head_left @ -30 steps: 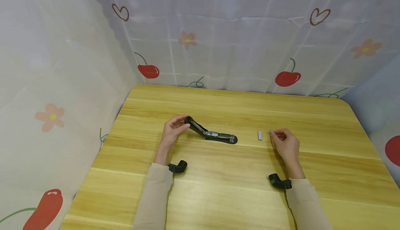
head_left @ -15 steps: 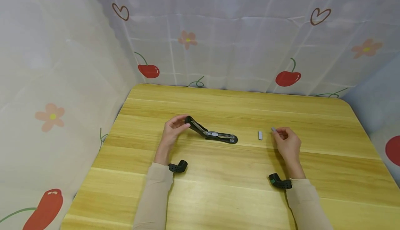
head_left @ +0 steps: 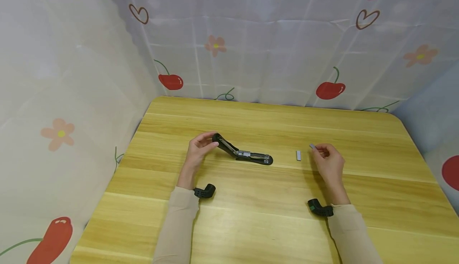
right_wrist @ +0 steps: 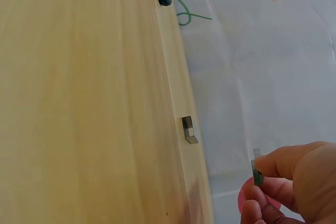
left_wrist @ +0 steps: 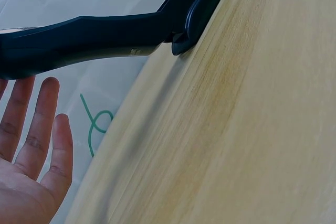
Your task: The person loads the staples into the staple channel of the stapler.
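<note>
A black stapler lies opened wide on the table, its base flat and its metal staple channel exposed. My left hand pinches the end of its raised top arm between thumb and fingers. In the left wrist view the arm of the stapler slants up from the hinge, with several straight fingers beneath it. Between thumb and fingertips my right hand pinches a small grey strip of staples, held above the table. Another strip of staples lies between the stapler and that hand.
The wooden table backs onto a printed curtain with cherries and flowers. Black wrist cameras sit on both forearms, the left camera and the right camera low over the tabletop.
My right hand has risen slightly with its strip of staples, and the strip has shifted a little to the left in the last half second. The left hand and stapler stay still.
</note>
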Demonstrator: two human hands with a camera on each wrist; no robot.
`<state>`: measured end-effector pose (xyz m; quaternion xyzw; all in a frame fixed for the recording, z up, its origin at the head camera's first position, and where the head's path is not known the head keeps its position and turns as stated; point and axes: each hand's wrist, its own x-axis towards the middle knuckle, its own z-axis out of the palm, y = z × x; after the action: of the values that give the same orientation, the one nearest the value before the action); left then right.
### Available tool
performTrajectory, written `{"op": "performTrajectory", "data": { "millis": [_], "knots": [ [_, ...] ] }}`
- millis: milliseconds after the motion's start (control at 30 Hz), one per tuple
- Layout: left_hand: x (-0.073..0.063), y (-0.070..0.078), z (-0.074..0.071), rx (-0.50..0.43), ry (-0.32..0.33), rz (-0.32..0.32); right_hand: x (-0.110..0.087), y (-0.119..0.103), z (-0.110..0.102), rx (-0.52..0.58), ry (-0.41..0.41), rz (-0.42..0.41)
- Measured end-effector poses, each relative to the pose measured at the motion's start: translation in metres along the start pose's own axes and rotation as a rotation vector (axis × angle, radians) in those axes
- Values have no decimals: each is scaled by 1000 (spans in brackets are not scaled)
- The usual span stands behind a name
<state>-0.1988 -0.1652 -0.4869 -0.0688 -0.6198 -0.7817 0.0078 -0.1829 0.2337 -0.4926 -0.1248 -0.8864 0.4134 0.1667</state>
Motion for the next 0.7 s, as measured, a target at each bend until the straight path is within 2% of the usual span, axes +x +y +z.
{"op": "performTrajectory", "data": {
  "millis": [300, 500, 700],
  "knots": [
    [-1, 2, 1, 0, -6, -9, 3, -8, 9, 44, 35, -86],
    [0, 2, 0, 10, -9, -13, 4, -15, 14, 50, 8, -96],
    [0, 2, 0, 3, -5, -7, 5, -24, 20, 72, -4, -146]
  ]
}}
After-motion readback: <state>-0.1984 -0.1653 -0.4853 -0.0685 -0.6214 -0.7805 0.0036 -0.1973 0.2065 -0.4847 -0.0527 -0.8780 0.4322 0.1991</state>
